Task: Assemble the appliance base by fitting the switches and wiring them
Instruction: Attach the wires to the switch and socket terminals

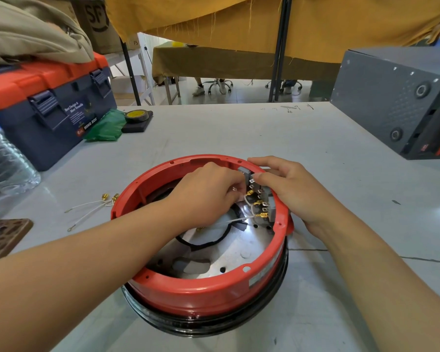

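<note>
Now my left hand point(208, 189) pinches what looks like a white wire's terminal, just left of the grey switch block point(258, 191) on the round red plastic base's point(201, 288) far-right rim. My right hand point(287, 189), fingers curled, steadies that block from outside, so the terminal must travel rightward onto the tabs.

Round red base point(203, 290) upturned on table, grey switches point(261, 196) at its rim.

Far left of the grip, a toolbox point(48, 107) with an orange lid stands on the grey table point(315, 153), a beige jacket point(28, 31) heaped on top. Beside it lie a green bag point(107, 128) and a tape roll point(137, 115). A water bottle point(3, 158) stands further left. Well right of the grip sits a grey metal box point(396, 97).
</note>
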`<action>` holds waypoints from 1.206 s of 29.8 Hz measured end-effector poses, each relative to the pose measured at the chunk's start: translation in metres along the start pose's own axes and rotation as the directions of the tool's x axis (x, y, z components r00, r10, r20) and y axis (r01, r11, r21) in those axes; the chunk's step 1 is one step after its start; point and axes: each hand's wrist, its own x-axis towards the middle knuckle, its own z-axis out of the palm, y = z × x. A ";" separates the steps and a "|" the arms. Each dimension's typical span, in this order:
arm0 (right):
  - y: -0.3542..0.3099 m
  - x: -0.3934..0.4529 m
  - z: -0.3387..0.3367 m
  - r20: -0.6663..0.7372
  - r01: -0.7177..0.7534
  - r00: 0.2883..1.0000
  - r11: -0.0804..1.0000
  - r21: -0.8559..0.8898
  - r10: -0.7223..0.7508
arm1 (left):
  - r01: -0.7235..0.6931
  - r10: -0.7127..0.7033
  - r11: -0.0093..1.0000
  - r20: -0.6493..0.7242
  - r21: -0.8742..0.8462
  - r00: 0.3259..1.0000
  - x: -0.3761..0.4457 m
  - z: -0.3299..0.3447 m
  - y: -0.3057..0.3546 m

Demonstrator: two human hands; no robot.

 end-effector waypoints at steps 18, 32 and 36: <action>0.002 0.001 0.000 -0.001 0.001 1.000 1.000 0.007 -0.001 | 0.006 -0.006 0.998 0.007 0.070 1.000 0.001 0.003 0.001; 0.003 0.003 0.000 -0.009 0.018 1.000 0.999 -0.041 -0.018 | 0.036 -0.040 0.992 -0.027 -0.118 0.999 0.003 -0.003 -0.001; 0.005 0.006 0.000 -0.001 0.022 1.000 0.999 -0.027 -0.022 | 0.093 -0.098 0.986 -0.026 -0.140 0.995 0.004 -0.003 -0.005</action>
